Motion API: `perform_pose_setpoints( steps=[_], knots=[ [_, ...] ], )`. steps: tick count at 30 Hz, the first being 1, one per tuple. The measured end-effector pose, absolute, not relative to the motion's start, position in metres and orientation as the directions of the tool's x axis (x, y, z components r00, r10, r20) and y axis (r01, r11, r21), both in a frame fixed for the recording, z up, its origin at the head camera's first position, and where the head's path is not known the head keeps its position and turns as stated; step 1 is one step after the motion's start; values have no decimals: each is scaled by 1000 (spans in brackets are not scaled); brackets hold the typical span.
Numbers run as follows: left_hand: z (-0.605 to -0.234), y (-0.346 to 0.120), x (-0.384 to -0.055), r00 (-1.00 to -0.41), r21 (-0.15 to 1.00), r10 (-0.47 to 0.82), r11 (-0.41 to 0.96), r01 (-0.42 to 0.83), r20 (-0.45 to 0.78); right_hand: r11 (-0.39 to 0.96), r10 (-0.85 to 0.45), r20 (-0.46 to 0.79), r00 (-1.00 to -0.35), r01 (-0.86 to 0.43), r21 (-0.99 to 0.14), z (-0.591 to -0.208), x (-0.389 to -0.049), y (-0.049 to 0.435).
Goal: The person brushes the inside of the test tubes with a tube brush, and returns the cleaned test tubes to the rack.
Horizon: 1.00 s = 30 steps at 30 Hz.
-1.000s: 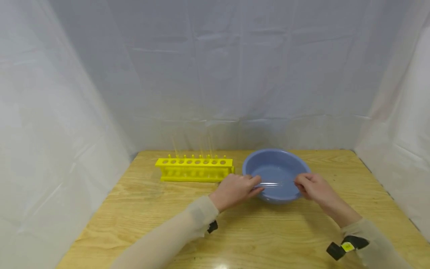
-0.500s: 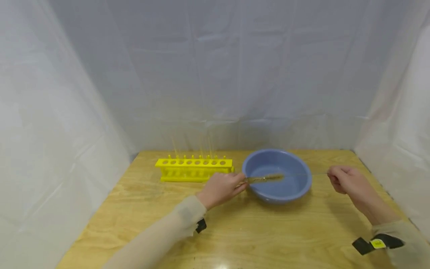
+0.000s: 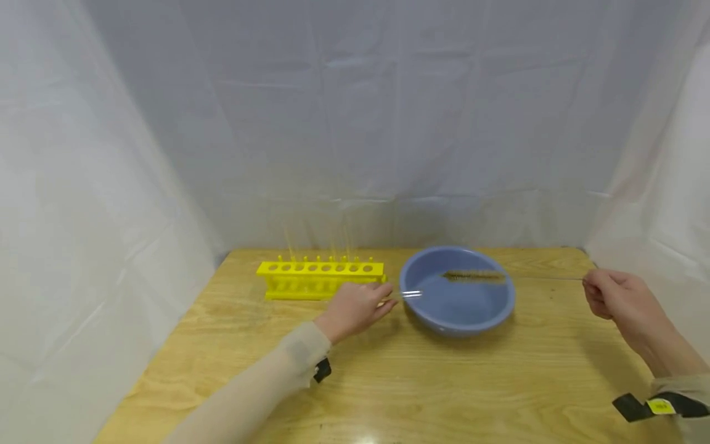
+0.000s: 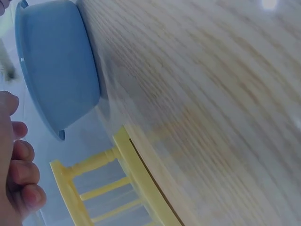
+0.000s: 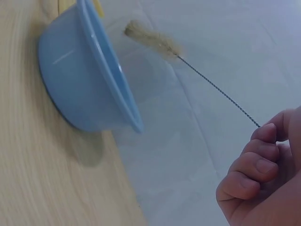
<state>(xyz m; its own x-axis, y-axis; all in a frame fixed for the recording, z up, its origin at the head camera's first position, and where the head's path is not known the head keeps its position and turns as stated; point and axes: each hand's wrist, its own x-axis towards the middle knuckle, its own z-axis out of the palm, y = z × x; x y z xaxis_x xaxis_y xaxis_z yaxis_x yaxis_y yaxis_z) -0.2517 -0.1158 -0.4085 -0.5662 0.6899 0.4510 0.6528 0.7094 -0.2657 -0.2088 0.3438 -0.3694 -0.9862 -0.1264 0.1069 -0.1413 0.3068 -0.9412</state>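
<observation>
My right hand (image 3: 621, 299) pinches the twisted wire end of a test tube brush (image 3: 474, 277), whose tan bristles hang over the blue basin (image 3: 457, 324). In the right wrist view the brush's wire (image 5: 218, 89) runs from the fingertips up to the bristle head, above the basin's rim. My left hand (image 3: 355, 308) holds a clear glass test tube (image 3: 412, 294) that points right, its end overlapping the basin's left rim. Its other end is hidden by the fingers. Bristles and tube are apart. The left fingers (image 4: 26, 174) are curled in the left wrist view.
A yellow test tube rack (image 3: 320, 269) stands left of the basin, just behind my left hand. Several thin clear tubes (image 3: 347, 240) rise at its back. White sheeting (image 3: 355, 123) encloses the wooden table (image 3: 388, 388) at the back and sides.
My right hand has moved right, drawing the brush out of the test tube so its bristles now show bare. My left hand has shifted a little left with the tube.
</observation>
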Motion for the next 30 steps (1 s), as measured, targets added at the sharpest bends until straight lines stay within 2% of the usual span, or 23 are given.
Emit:
perform_pose_setpoints(
  steps=[6,13,20,30],
  knots=[
    [-406,-112,-252,-552,-283,692,707,648,466,376,-88,117,-989,-142,-916,-379,-211,337],
    [-401,-106,-252,-569,-316,704,704,636,424,513,-58,99,-993,-114,-851,-386,-208,327],
    [-400,-103,-254,-565,-325,705,704,632,428,532,-63,154,-986,-164,-831,-386,-205,318],
    [-397,-95,-260,-480,-418,721,686,595,499,522,-101,154,-983,-184,-833,-391,-201,315]
  ],
)
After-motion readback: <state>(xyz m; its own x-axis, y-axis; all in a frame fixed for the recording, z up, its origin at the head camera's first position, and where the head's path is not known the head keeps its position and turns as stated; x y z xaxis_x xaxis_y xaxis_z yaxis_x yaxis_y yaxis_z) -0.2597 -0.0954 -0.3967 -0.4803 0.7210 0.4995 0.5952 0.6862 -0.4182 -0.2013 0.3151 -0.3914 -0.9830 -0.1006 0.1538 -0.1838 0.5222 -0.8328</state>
